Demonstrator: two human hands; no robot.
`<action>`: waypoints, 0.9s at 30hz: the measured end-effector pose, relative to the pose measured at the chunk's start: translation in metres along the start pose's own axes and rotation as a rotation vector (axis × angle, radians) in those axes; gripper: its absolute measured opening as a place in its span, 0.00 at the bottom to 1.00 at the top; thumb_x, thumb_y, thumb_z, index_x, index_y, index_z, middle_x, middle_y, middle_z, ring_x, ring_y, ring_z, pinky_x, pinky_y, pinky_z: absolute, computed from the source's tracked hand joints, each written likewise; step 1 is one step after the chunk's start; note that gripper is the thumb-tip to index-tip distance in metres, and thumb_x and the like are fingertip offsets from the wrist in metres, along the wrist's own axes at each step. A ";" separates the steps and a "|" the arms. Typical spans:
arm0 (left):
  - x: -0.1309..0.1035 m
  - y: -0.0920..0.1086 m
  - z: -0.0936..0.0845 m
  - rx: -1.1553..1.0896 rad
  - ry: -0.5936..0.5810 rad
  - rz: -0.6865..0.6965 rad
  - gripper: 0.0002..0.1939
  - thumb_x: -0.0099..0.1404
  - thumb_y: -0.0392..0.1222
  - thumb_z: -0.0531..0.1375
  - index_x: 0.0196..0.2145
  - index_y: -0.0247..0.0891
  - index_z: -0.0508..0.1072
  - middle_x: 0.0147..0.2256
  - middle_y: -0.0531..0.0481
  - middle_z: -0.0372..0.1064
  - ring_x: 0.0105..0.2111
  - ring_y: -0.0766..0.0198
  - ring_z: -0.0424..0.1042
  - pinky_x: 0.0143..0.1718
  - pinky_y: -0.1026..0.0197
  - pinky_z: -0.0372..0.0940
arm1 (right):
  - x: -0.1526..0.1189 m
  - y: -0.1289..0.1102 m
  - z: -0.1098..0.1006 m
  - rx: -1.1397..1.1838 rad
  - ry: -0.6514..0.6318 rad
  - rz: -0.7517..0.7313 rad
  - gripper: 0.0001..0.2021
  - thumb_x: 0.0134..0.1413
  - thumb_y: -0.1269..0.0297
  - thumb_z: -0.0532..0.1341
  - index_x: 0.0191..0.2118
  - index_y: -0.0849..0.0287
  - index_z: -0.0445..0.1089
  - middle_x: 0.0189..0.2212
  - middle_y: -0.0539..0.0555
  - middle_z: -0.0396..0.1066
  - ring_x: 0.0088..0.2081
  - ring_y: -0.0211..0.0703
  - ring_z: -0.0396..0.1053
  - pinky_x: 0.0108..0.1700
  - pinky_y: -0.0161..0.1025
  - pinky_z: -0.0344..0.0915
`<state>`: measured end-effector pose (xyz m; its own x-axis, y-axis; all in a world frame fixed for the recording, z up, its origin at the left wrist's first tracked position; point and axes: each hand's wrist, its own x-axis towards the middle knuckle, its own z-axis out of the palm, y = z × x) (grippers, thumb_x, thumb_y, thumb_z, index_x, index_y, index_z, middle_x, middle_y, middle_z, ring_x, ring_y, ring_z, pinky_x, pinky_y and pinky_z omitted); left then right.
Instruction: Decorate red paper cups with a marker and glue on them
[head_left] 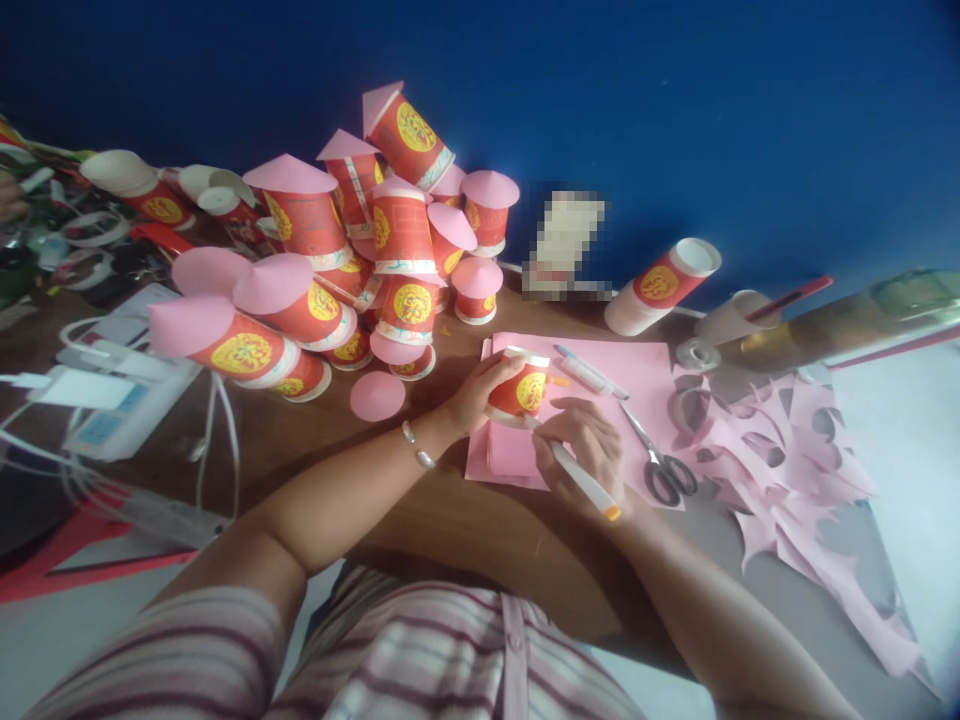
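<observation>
My left hand (480, 394) is wrapped round a red paper cup (517, 390) with a yellow round emblem, held over the pink paper sheets (637, 362). Between the fingers of my right hand (589, 445) is a white marker pen (581, 475) with an orange end; its tip points at the cup's lower white band. Just beyond the cup lies a second marker (589, 372) with a blue end. To the right of my right hand, black-handled scissors (664, 470) rest on the pink paper.
Several red cups with pink cone tops (300, 215) are piled at the back left, beside a flat pink cone (377, 397). Pink paper scraps (795, 460) and a tape roll (697, 354) lie at right. A cup stack (660, 285) leans at the back. White cables (217, 440) run at left.
</observation>
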<state>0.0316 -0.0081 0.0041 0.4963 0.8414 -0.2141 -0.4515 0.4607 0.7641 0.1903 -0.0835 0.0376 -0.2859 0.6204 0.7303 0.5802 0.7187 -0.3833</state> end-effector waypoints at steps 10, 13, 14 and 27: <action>0.001 -0.001 -0.003 -0.043 0.003 -0.034 0.23 0.59 0.58 0.69 0.41 0.34 0.76 0.38 0.42 0.77 0.36 0.56 0.77 0.38 0.56 0.73 | -0.001 -0.001 -0.001 0.015 -0.027 0.003 0.07 0.60 0.75 0.60 0.39 0.55 0.64 0.27 0.50 0.71 0.27 0.40 0.69 0.33 0.39 0.70; 0.001 -0.001 -0.002 -0.048 -0.014 -0.026 0.23 0.60 0.58 0.69 0.40 0.33 0.77 0.37 0.41 0.77 0.36 0.56 0.77 0.36 0.56 0.72 | -0.003 -0.001 -0.001 0.016 -0.034 0.008 0.07 0.61 0.75 0.61 0.39 0.55 0.64 0.27 0.49 0.71 0.26 0.39 0.67 0.30 0.37 0.66; 0.001 -0.001 -0.001 -0.052 -0.021 -0.025 0.23 0.60 0.58 0.68 0.40 0.33 0.77 0.37 0.41 0.77 0.35 0.56 0.77 0.36 0.57 0.72 | -0.003 -0.001 -0.001 0.020 -0.032 0.010 0.07 0.61 0.75 0.61 0.39 0.55 0.64 0.27 0.49 0.71 0.26 0.38 0.67 0.30 0.37 0.65; 0.000 0.003 0.002 -0.049 -0.043 -0.010 0.22 0.59 0.57 0.68 0.38 0.33 0.76 0.35 0.42 0.77 0.33 0.58 0.76 0.36 0.58 0.70 | -0.002 0.001 -0.001 0.031 -0.017 0.000 0.08 0.61 0.75 0.61 0.41 0.55 0.66 0.28 0.50 0.73 0.27 0.40 0.70 0.31 0.38 0.68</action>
<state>0.0313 -0.0076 0.0072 0.5322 0.8241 -0.1941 -0.4814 0.4831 0.7313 0.1918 -0.0842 0.0367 -0.2988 0.6258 0.7205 0.5567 0.7275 -0.4010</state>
